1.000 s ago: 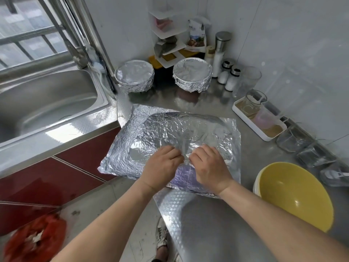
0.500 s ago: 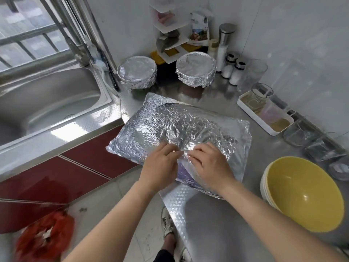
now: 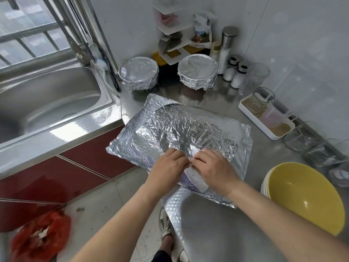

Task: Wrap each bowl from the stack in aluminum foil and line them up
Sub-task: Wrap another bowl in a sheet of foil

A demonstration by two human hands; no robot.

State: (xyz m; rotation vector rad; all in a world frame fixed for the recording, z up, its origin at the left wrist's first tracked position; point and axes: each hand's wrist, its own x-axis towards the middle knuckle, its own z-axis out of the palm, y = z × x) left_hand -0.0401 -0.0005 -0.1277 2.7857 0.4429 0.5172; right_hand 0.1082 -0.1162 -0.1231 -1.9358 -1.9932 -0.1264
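Observation:
A crumpled sheet of aluminum foil (image 3: 181, 129) lies over a bowl on the steel counter; the bowl itself is hidden, only its round bulge shows. My left hand (image 3: 166, 167) and my right hand (image 3: 213, 169) sit side by side at the foil's near edge, fingers curled and pinching the foil against the bowl's rim. Two foil-wrapped bowls (image 3: 138, 72) (image 3: 197, 70) stand at the back by the wall. A stack of yellow bowls (image 3: 302, 195) waits at the right.
A steel sink (image 3: 47, 99) lies to the left. A white tray with glass cups (image 3: 266, 118), salt shakers (image 3: 234, 72) and a white corner shelf (image 3: 171, 35) line the wall. A red bag (image 3: 39, 233) lies on the floor.
The foil is more creased and pulled tighter over the bowl. Both hands stayed at the near edge, gathering the foil between them.

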